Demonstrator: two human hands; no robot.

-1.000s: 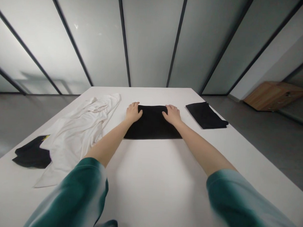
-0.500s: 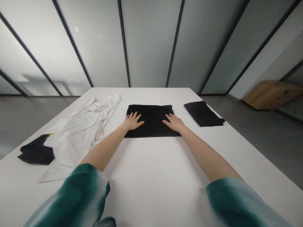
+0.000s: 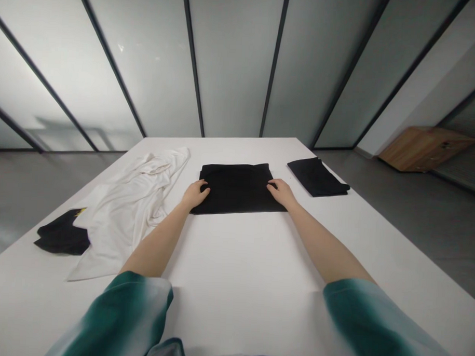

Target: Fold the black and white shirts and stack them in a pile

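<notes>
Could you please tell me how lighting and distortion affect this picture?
In the head view, soft shadows fall on the white table; in the head view, small glints show on the frosted panels; in the head view, the middle black cloth is too dark to show much fold detail; in the head view, the wooden cabinet looks skewed.

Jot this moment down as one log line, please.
left hand: at left edge of middle black cloth | right hand: at its right edge | left side: rumpled white garment | right side: another black cloth
</notes>
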